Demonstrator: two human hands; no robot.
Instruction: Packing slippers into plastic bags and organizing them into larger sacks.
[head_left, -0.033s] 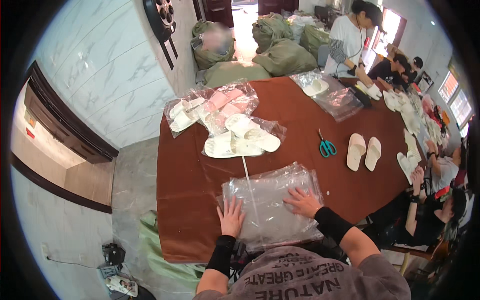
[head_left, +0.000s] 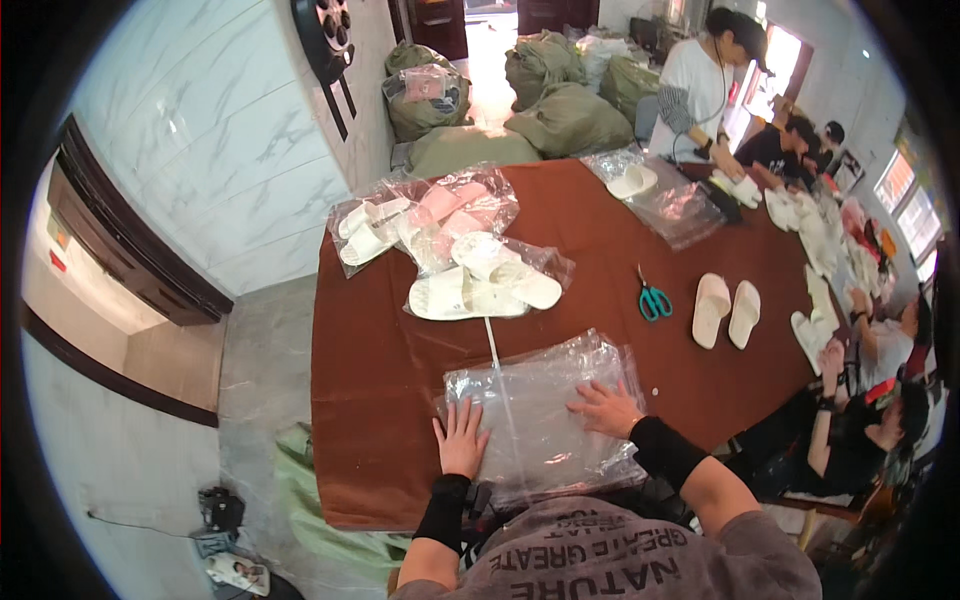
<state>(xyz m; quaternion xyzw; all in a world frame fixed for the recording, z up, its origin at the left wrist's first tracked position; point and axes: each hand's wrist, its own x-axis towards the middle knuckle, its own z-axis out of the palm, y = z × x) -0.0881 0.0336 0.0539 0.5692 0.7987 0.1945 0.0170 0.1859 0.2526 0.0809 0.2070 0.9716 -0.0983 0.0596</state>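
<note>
A stack of transparent plastic bags [head_left: 535, 415] lies flat at the table's near edge. On its left side rests my left hand [head_left: 461, 440], palm down with fingers spread. My right hand [head_left: 607, 408] presses lightly on the right side of the stack, its fingers also apart. Neither hand grips anything. Just beyond the stack are bagged white slippers [head_left: 442, 295], with bagged pink slippers [head_left: 436, 207] behind them. Teal-handled scissors [head_left: 654, 303] lie farther right, tips pointing away. Beside them sits a loose pair of pale slippers [head_left: 711, 312].
The brown-covered table [head_left: 365, 400] reaches away from me. At its far edge a person [head_left: 690, 90] handles white slippers [head_left: 738, 190], near a plastic bag [head_left: 680, 215]. Several people sit along the right side. Stuffed green sacks [head_left: 570, 112] stand behind the table.
</note>
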